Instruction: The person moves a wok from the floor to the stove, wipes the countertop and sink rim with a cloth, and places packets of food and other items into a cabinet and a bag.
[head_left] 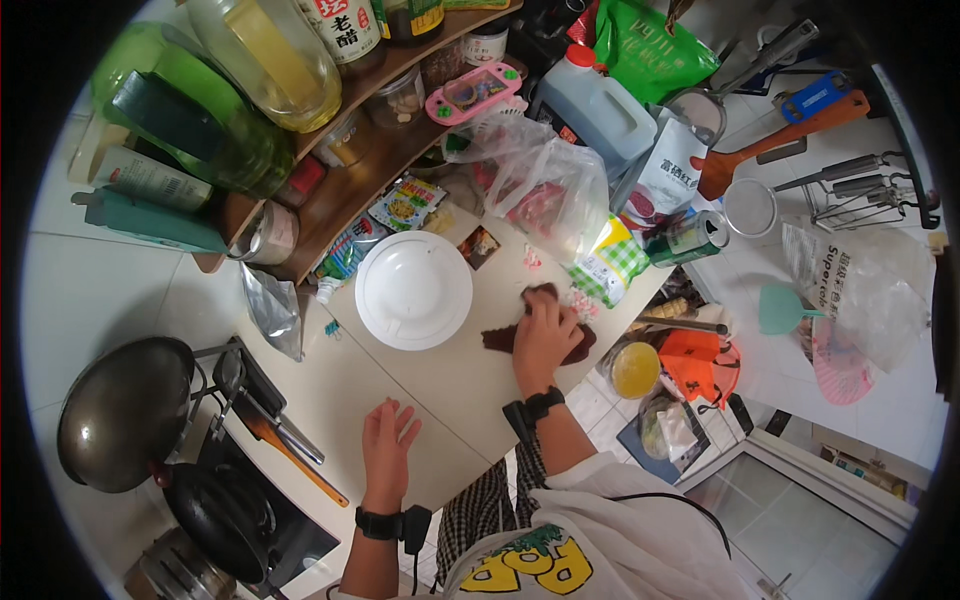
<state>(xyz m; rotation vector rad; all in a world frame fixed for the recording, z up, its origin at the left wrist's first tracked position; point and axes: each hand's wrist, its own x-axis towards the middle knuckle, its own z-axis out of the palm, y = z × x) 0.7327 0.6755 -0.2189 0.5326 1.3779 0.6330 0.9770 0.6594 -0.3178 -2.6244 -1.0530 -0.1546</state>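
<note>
My right hand (543,345) grips a dark brown cloth (497,339) on the pale tiled countertop (400,385), with its fingers bent into the folds. Small pink-and-white scraps (584,300) lie just beyond the cloth. My left hand (386,455) hovers lower left over the counter, fingers apart and slightly bent, apparently holding nothing. A white round plate (413,291) sits above and between my hands. A green checked packet (610,270) is at the right edge, close to the cloth.
A wooden shelf (340,235) with bottles and jars runs along the back. A plastic bag (550,200) and grey jug (595,120) stand behind the cloth. A wok (115,410), black pan (215,515) and long utensils occupy the left. An orange bag (700,360) lies below the counter's right edge.
</note>
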